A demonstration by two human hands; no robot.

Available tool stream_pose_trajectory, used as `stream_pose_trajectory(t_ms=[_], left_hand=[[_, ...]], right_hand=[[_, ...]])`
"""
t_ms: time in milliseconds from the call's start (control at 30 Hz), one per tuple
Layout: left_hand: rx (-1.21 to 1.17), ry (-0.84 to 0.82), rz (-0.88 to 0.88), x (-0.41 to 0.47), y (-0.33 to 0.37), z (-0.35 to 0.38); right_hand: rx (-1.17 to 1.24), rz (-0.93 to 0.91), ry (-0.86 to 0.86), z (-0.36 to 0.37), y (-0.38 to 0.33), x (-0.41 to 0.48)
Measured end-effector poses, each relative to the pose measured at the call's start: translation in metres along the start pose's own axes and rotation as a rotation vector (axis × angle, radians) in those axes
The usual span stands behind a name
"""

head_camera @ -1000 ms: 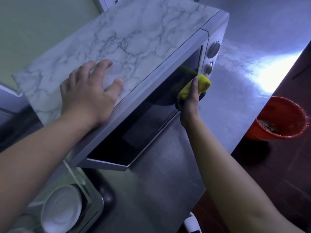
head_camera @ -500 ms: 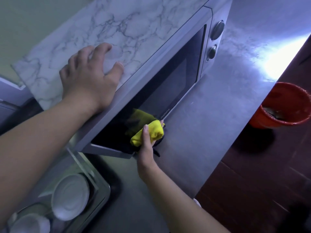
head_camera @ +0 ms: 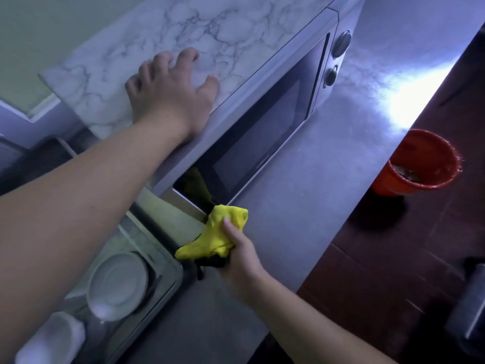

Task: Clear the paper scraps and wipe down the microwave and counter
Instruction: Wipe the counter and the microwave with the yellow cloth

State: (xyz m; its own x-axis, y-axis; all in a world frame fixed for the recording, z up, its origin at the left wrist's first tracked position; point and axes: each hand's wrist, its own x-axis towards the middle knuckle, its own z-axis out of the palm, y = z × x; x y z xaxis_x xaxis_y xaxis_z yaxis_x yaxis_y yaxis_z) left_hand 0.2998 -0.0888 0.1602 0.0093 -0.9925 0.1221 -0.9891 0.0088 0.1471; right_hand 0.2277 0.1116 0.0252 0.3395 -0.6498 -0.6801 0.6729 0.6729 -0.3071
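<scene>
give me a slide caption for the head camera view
Left hand rests on the microwave while the right hand grips a yellow cloth near its door.

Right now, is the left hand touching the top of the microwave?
Touching. The head view shows the left hand resting on the marbled top of the microwave, with no gap visible beneath it.

This is a kitchen: a microwave (head_camera: 262,122) stands on the worktop (head_camera: 328,158), with a sink (head_camera: 168,282) of dishes beside the microwave.
</scene>
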Motion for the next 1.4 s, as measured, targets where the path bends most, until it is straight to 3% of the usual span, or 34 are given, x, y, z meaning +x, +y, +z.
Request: stream_pose_trajectory(t_ms=[267, 367, 500, 567, 733, 833, 967, 1233, 1400], left_hand=[[0.017, 0.003, -0.005, 0.001, -0.001, 0.002], [0.014, 0.011, -0.004, 0.0, -0.001, 0.003], [0.005, 0.029, 0.009, 0.001, -0.003, 0.004], [0.004, 0.027, -0.001, 0.002, -0.004, 0.004], [0.007, 0.031, -0.006, 0.001, -0.003, 0.004], [0.007, 0.032, -0.01, 0.0, -0.003, 0.004], [0.003, 0.033, -0.013, -0.001, -0.001, 0.004], [-0.003, 0.034, -0.019, -0.001, 0.0, 0.002], [-0.017, 0.042, -0.022, 0.001, -0.003, 0.002]], right_hand=[[-0.033, -0.023, 0.131, -0.065, -0.074, -0.052], [-0.08, -0.197, 0.337, -0.069, -0.114, -0.047], [-0.176, -0.595, 0.554, -0.063, -0.196, -0.03], [-0.27, -0.695, 0.556, -0.051, -0.239, -0.018], [-0.281, -0.697, 0.312, 0.014, -0.293, 0.042], [-0.161, -0.764, 0.421, 0.041, -0.283, 0.064], [-0.054, -0.745, 0.352, 0.046, -0.23, 0.057], [-0.249, -0.636, 0.261, 0.08, -0.055, 0.025], [-0.377, -0.607, 0.16, 0.089, -0.022, 0.005]])
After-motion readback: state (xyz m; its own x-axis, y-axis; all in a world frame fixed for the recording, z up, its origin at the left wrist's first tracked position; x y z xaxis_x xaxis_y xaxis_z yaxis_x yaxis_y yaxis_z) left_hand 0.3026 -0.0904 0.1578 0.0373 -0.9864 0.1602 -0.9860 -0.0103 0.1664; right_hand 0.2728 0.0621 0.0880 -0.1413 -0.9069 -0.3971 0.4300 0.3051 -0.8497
